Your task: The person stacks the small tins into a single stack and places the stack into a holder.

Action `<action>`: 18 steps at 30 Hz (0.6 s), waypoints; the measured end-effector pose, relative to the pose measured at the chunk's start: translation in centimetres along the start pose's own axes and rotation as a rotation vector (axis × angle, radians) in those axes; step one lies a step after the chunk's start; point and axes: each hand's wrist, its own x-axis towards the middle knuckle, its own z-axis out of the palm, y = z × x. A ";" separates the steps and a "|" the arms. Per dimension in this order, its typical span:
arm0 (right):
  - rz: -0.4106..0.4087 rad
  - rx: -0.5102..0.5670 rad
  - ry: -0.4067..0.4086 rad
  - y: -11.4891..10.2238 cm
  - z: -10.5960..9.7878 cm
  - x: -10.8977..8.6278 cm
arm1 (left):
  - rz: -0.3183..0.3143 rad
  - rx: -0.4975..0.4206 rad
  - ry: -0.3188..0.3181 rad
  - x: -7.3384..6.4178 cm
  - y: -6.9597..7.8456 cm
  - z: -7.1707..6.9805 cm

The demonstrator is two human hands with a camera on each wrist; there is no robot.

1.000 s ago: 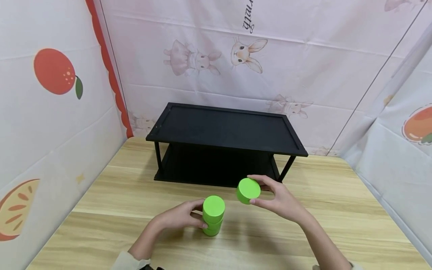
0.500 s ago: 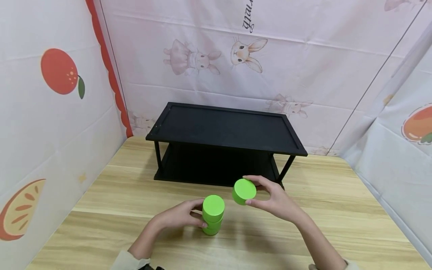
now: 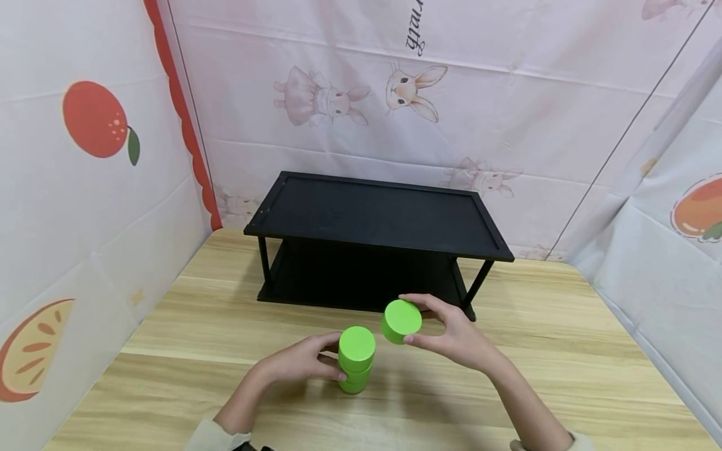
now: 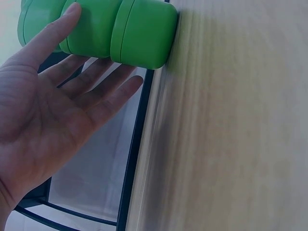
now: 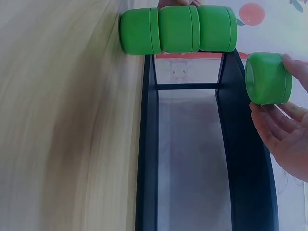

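"What's held?"
"My left hand (image 3: 307, 360) pinches the green stack (image 3: 356, 352), upright on the counter (image 3: 564, 351); my right hand (image 3: 451, 333) pinches a cylinder (image 3: 402, 321) aloft, rightward."
"Step?"
"Stacking, I judge; next calls for centring it on top."

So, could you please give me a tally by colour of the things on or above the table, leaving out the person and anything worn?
Green tubs: 4 (three in a stack, one held up in the right hand)
Black shelf: 1
Total: 5
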 end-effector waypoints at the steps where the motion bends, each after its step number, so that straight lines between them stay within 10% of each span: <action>1: 0.001 0.003 -0.002 0.0 0.0 0.0 | 0.003 -0.001 0.000 0.0 0.0 0.0; 18: 0.001 0.015 -0.026 -0.8 0.6 0.7 | 0.020 0.027 -0.013 0.1 -0.3 -0.2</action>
